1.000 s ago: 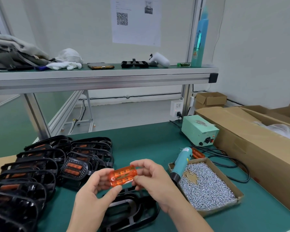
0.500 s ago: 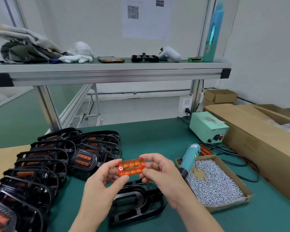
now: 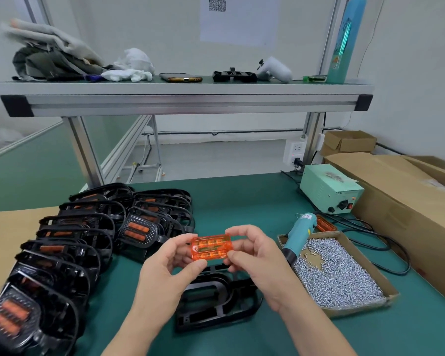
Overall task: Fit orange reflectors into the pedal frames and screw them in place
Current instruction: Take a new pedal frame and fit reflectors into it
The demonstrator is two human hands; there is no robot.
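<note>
An orange reflector (image 3: 211, 247) is held level in the air between both hands. My left hand (image 3: 166, 272) pinches its left end and my right hand (image 3: 261, 260) pinches its right end. Directly below them a bare black pedal frame (image 3: 216, 301) lies flat on the green mat. A teal electric screwdriver (image 3: 298, 233) rests with its tip on the rim of a cardboard tray of silver screws (image 3: 337, 276) to the right.
Several black pedal frames with orange reflectors (image 3: 70, 242) are stacked in rows at the left. A pale green power supply (image 3: 329, 191) and its cables sit at the back right, beside long cardboard boxes (image 3: 409, 217). An aluminium shelf (image 3: 185, 100) spans overhead.
The reflector has been turned from slightly tilted to level between my fingers. The camera has dipped and shifted, so the bench sits lower and more to the right in view.
</note>
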